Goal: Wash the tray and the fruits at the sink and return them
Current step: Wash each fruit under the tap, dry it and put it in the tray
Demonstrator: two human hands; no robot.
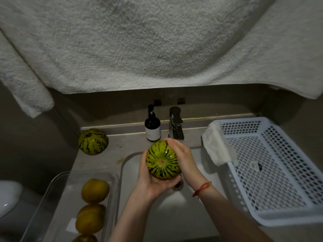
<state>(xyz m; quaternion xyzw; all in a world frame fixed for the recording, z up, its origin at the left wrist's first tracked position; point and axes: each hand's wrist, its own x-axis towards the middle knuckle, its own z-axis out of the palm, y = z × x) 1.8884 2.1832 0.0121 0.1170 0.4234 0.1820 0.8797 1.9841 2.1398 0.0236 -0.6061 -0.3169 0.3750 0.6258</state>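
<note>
Over the sink (132, 165), the left hand (153, 182) cups the striped melon (163, 159) from below while the right hand (185, 158) curls round its side. Whether the tap (176, 126) runs is unclear. Best to turn the melon slowly, rubbing every stripe, gripping firmly since wet rind probably slips.

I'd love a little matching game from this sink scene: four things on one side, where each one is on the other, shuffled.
Things:
1. Striped melon
2. Second striped melon
3. Yellow fruits
4. White cloth

Places:
A. draped over the white basket's rim
B. on the counter, back left
C. in both hands, over the sink
D. in the clear tray, left of the sink

Pairs: 1-C, 2-B, 3-D, 4-A
</note>
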